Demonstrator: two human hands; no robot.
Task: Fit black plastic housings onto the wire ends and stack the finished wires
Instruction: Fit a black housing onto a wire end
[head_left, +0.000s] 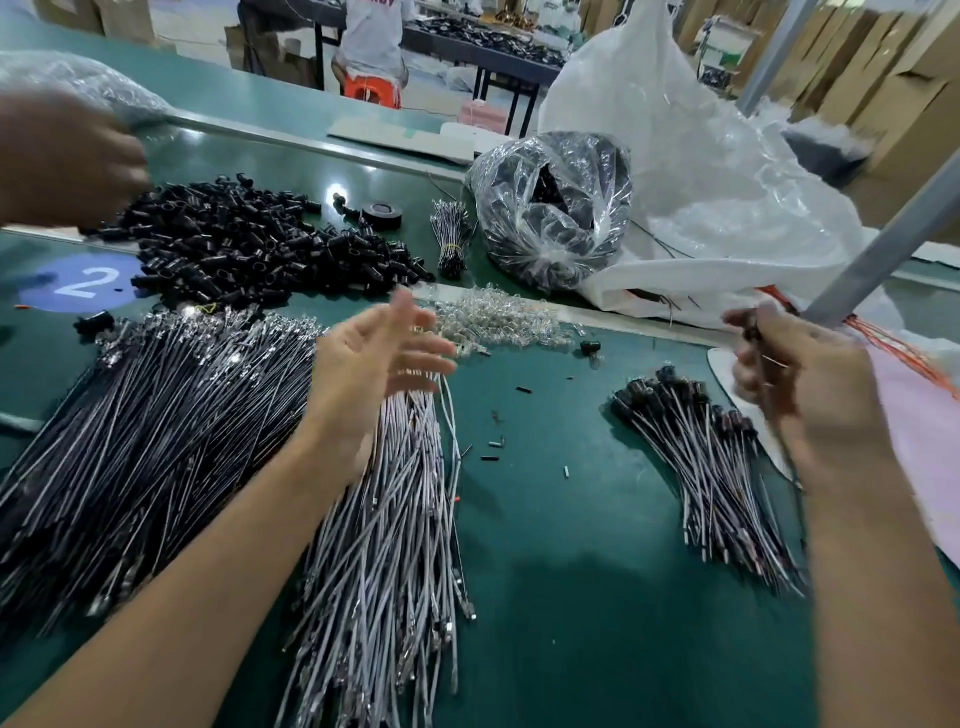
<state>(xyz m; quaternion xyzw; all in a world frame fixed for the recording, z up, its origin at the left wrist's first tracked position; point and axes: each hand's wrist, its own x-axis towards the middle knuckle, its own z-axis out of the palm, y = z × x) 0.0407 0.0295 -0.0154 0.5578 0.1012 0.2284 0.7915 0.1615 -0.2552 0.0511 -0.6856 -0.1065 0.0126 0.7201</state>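
My right hand (795, 395) pinched a housed wire (754, 335) near the finished stack (711, 467) on the worktop (571, 519) while my left hand (374, 374) hovered loose-fingered over the bare grey wires (384, 519), and I judged a careless drop could scatter the stack or mix it with them.

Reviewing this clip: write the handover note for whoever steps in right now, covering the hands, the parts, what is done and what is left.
Left hand: open, fingers spread over the grey wires, holding nothing.
Right hand: grips one housed wire above the finished stack.
Loose housings are piled far left, with the dark wires in front of them.
Done: the finished stack on the right.
Left: probably lay the held wire on it, then work through both large bare-wire piles.
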